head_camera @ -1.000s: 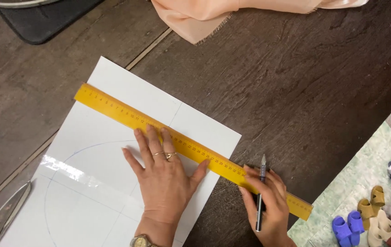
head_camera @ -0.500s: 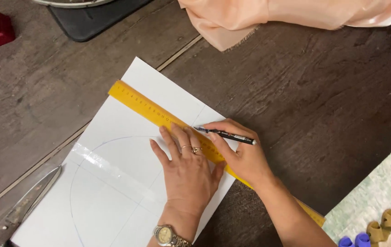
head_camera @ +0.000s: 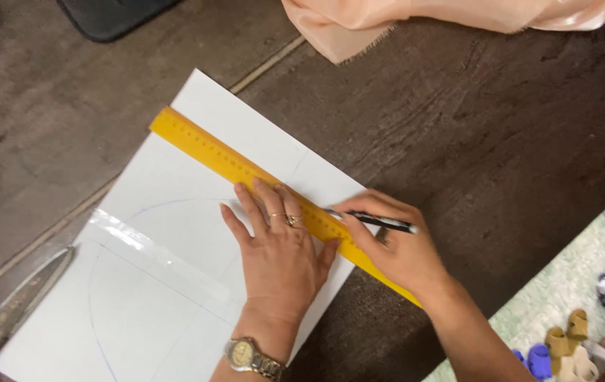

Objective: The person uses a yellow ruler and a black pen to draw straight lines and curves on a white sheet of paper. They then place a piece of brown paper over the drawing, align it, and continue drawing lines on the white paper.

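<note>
Two hands work: the left hand [head_camera: 279, 253], fingers spread flat, presses the yellow ruler [head_camera: 246, 172] lying diagonally across white paper [head_camera: 175, 233]; the right hand [head_camera: 396, 244] pinches a pen [head_camera: 377, 222], tip at the ruler's edge.

- One cam only, head-worn, looking steeply down at a dark wooden table [head_camera: 500, 148].
- Close range: white paper sheet [head_camera: 196, 255] fills centre-left; forearms enter from the bottom edge.
- Frame top = far side of the table, w/ peach cloth [head_camera: 416, 21].
- No 2nd view, so no shared area.
</note>
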